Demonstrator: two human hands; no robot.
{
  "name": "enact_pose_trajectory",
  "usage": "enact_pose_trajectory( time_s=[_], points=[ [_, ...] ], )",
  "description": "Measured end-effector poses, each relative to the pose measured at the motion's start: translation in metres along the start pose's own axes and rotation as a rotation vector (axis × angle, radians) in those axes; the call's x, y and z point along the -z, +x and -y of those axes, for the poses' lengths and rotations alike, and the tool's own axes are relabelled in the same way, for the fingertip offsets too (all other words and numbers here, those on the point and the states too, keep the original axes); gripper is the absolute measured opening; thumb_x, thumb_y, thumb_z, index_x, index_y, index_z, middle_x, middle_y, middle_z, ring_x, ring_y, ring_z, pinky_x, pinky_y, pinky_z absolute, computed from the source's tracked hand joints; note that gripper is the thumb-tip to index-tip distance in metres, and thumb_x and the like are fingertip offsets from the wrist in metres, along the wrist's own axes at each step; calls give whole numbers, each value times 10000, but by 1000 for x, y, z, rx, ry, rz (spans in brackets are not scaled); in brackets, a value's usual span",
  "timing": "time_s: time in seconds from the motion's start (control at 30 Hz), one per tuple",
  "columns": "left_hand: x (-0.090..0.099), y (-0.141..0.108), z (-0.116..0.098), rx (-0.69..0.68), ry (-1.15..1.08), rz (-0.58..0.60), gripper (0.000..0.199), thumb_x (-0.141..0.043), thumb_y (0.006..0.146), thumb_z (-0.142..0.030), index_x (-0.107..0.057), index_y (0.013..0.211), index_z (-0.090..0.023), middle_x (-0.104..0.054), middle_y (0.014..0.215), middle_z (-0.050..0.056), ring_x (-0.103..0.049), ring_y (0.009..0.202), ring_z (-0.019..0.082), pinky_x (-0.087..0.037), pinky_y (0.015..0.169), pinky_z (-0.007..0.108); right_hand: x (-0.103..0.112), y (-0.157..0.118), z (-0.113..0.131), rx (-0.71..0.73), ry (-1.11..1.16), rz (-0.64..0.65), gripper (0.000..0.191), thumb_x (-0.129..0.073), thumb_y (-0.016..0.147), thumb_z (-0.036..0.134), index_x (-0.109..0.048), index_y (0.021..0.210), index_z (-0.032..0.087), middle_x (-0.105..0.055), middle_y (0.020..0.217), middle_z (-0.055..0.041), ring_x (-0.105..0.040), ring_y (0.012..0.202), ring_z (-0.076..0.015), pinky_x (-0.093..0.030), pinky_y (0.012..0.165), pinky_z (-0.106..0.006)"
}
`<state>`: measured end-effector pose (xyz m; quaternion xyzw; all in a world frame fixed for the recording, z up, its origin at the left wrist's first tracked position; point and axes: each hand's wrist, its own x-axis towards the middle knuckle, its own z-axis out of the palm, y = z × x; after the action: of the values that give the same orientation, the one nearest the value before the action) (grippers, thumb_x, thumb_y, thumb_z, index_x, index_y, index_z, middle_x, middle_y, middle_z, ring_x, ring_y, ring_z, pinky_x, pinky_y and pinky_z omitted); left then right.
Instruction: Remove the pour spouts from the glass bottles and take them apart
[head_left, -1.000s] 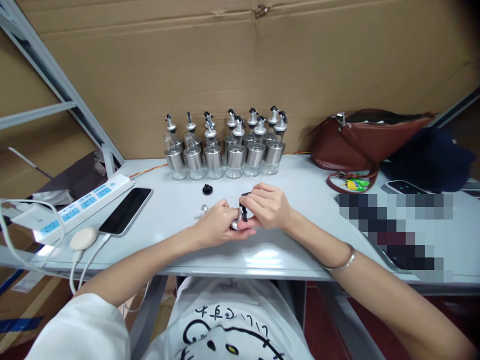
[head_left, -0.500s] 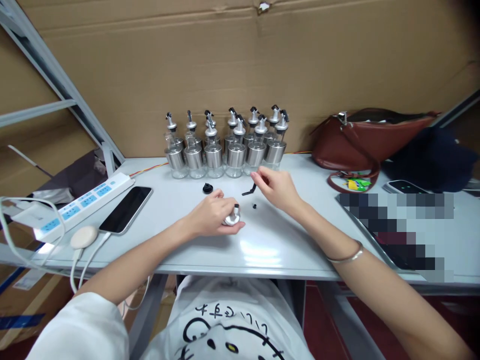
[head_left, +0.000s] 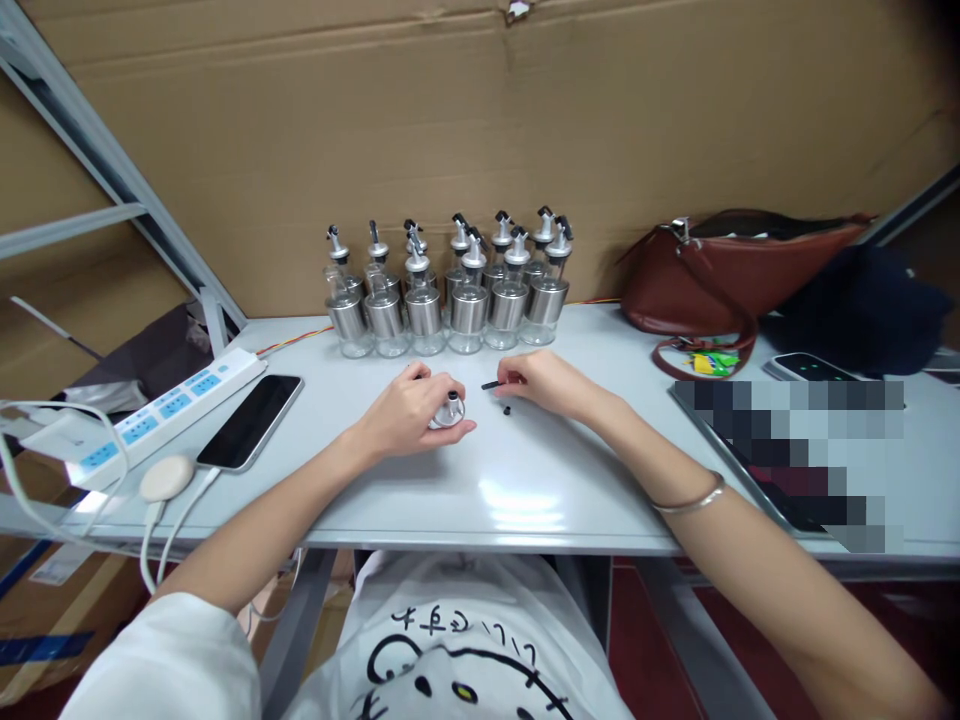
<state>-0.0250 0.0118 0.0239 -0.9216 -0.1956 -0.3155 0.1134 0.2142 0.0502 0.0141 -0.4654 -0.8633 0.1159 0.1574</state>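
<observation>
- Table (head_left: pixel 570 455): smooth, pale, glossy; its straight front edge runs nearer the wearer than both hands, with tabletop between.
- Bag (head_left: pixel 750 285): brown, leather-like, slouched at the right back.
- Bottles (head_left: pixel 468 312): upright clear glass with brushed-metal bands, grouped beyond the hands.
- Left hand (head_left: pixel 409 412): fingers curled round the spout.
- Right hand (head_left: pixel 546 382): fingertips narrow, pinching the strip's end, apart from the left.
- Phone (head_left: pixel 251 422): flat, dark-glassed, rounded corners.
- Spout (head_left: pixel 450 412): shiny, round-based, black-tipped.
- Strip (head_left: pixel 490 386): black, thin.
- Plug (head_left: pixel 507 411): tiny, black, just beside the strip.

Silver-and-clear bottles (head_left: pixel 468 308), brown bag (head_left: pixel 720 280), white power strip (head_left: pixel 169 415) with blue socket panels, black-printed white shirt (head_left: pixel 465 640).
</observation>
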Motion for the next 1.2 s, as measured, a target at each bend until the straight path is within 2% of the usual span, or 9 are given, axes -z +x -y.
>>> enact_pose_trajectory(
  time_s=[0.13,0.23,0.33,0.5,0.7,0.83,1.03,1.2],
  points=[
    [0,-1,2,3,-7,16,266,-455,919,-430,-501,896,-170,-671,773,26,-513,570,132,-427,689,315,1,0,-1,36,20,-3,34,-642,791,165,-660,819,163,-669,736,-37,-574,646,-153,-390,622,-239],
    [2,-2,4,35,-16,29,292,-445,918,-450,-511,902,-165,-668,763,32,-526,579,139,-431,693,324,6,0,-5,51,17,-57,162,-511,841,100,-661,863,156,-681,826,-68,-598,726,-172,-422,689,-260],
    [4,-1,4,65,-26,48,315,-435,916,-468,-522,906,-165,-663,735,29,-525,578,144,-439,696,329,9,0,-12,67,-1,-89,219,-470,827,63,-666,867,152,-670,906,-99,-600,799,-200,-434,731,-289],
    [4,0,2,58,-38,47,306,-445,915,-454,-532,897,-161,-657,704,27,-519,574,144,-437,666,315,1,2,-18,87,-12,-63,184,-507,818,79,-677,848,140,-657,853,-96,-599,763,-202,-455,734,-299],
    [3,0,3,33,-26,40,297,-454,913,-447,-535,887,-162,-642,675,13,-497,545,137,-433,652,310,-7,4,-17,97,-33,-32,261,-449,856,76,-704,866,133,-665,891,-114,-606,788,-202,-454,739,-289],
    [3,0,3,20,-12,27,287,-466,910,-434,-538,879,-159,-642,675,12,-484,537,133,-438,649,311,-6,5,-21,82,-47,-23,250,-472,857,116,-714,796,132,-669,826,-111,-599,722,-197,-449,702,-290],
    [4,0,3,32,4,54,296,-454,912,-452,-535,855,-173,-651,701,15,-527,566,135,-448,667,310,-3,4,-23,58,-55,-12,282,-457,821,51,-713,899,139,-688,911,-104,-620,809,-199,-456,762,-276],
    [4,1,2,-16,13,0,267,-474,912,-424,-525,858,-167,-660,699,15,-508,532,127,-448,653,302,-3,2,-23,6,-88,12,242,-480,812,57,-709,857,120,-697,876,-114,-615,773,-196,-448,737,-272]
  ],
)
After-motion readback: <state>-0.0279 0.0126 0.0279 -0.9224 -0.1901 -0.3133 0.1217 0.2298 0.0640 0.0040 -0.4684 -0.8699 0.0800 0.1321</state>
